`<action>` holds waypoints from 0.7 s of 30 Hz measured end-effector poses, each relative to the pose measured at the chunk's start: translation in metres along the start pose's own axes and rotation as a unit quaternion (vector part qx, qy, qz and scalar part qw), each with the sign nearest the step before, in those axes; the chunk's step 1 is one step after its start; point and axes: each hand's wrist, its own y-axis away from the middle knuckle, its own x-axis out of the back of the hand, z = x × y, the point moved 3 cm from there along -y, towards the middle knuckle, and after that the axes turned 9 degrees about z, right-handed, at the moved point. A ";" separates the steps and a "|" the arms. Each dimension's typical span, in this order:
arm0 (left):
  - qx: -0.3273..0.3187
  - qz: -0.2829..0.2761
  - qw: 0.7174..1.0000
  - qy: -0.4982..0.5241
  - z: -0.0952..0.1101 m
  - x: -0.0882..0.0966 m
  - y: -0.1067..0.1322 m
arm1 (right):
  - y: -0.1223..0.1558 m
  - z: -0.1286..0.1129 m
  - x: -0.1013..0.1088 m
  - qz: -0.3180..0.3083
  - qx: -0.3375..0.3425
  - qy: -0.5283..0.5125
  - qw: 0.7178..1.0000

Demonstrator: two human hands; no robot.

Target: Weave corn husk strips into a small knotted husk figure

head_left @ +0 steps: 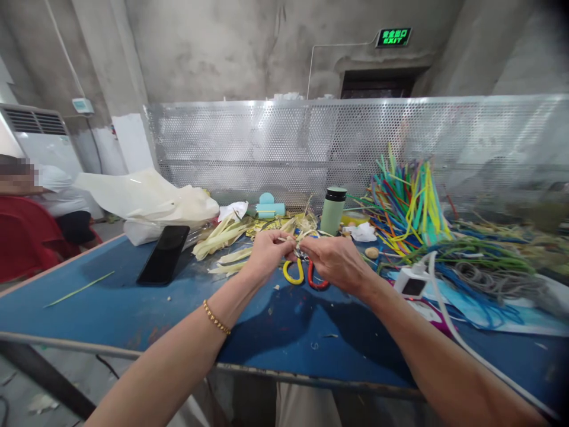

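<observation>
My left hand (267, 254), with a gold bead bracelet (216, 318) on its wrist, is closed in a pinch over the table's middle. My right hand (338, 260) pinches right beside it, fingertips nearly meeting. Between them is a small pale strip of dried corn husk (299, 242), partly hidden by the fingers. Just below the hands lie scissors with one yellow handle (293, 273) and one red handle (317, 279); their blades are mostly covered. Pale corn husks (224, 237) lie to the left of my left hand.
A black phone (163, 256) and a plastic bag (166, 198) lie left on the blue table (186, 332). Behind the hands stands a green flask (333, 212). Rightward are colourful strips (418, 204), a white charger (412, 280) with cable, and cords (480, 258). A person sits far left.
</observation>
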 end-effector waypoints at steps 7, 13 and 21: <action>-0.010 0.009 0.999 -0.033 -0.008 0.000 -0.003 | 0.002 -0.003 -0.002 -0.029 0.011 0.009 0.999; -0.004 0.040 0.999 0.010 -0.009 0.005 -0.009 | -0.003 0.006 -0.010 0.045 -0.079 -0.179 0.980; 0.012 0.025 0.998 0.062 -0.003 -0.001 0.002 | -0.005 0.006 -0.021 0.072 -0.273 -0.500 0.819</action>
